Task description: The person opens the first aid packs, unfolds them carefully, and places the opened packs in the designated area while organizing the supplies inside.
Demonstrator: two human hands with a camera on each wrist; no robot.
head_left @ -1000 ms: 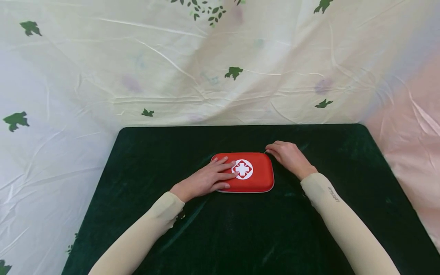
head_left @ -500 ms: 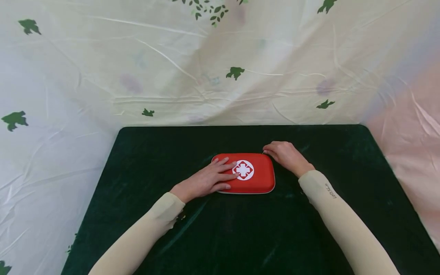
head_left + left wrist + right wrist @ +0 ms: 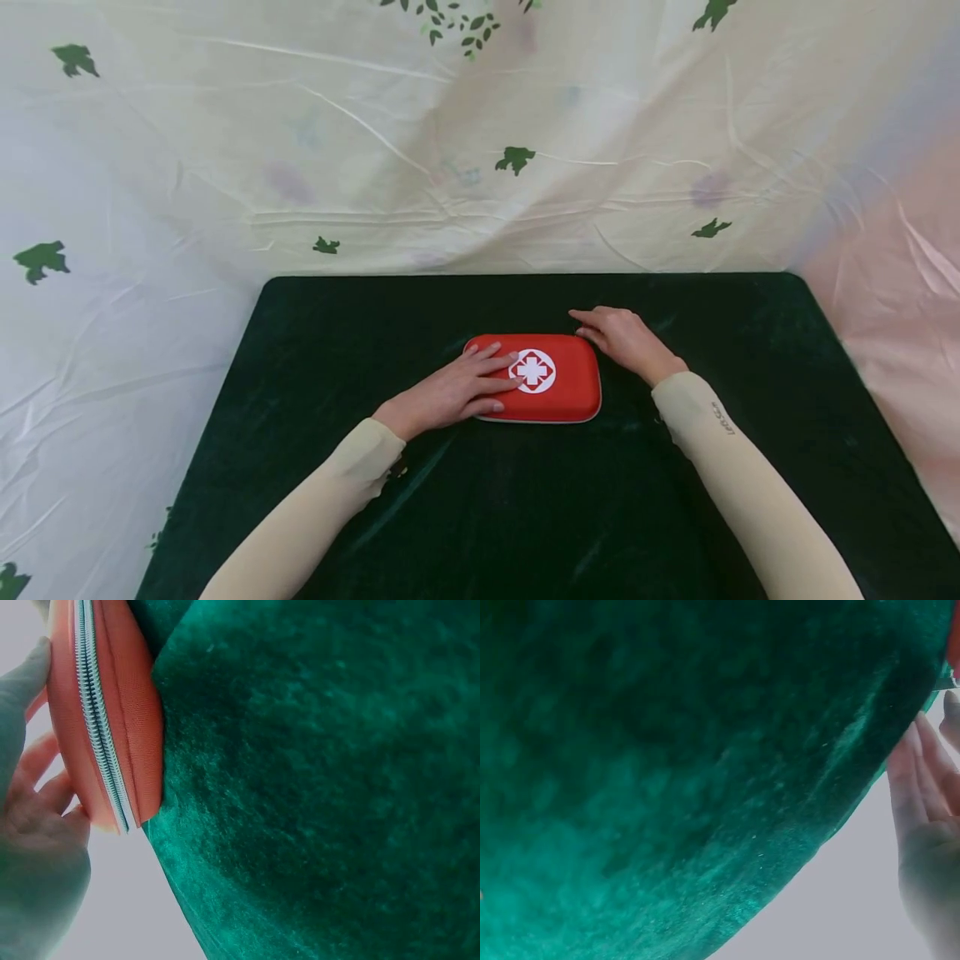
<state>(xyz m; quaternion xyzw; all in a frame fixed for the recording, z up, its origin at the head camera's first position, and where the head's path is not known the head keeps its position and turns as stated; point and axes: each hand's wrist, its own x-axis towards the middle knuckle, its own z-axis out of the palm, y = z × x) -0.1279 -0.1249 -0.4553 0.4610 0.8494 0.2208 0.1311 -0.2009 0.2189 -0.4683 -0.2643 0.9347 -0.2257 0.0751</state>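
Note:
A red zippered first-aid case [image 3: 566, 392] with a white cross emblem lies flat on the dark green cloth. My left hand [image 3: 442, 393] rests on the left part of its lid, fingers spread. In the left wrist view, the silver zipper [image 3: 96, 712] runs along the side of the case, its teeth meshed. At the far right corner is my right hand [image 3: 628, 340], forefinger stretched out and thumb close to the case edge. In the right wrist view a small metal zipper pull [image 3: 946, 684] shows just beyond the thumb, apart from the straight fingers.
The green velvet cloth [image 3: 510, 517] covers the table. A pale curtain [image 3: 420, 125] with green leaf and bird shapes hangs behind and at the left, close to the table's back edge. Pinkish fabric [image 3: 900, 275] hangs at the right.
My right hand has shifted slightly left along the back edge, and its forefinger has straightened away from the thumb, leaving the zipper pull. The left hand stays on the lid.

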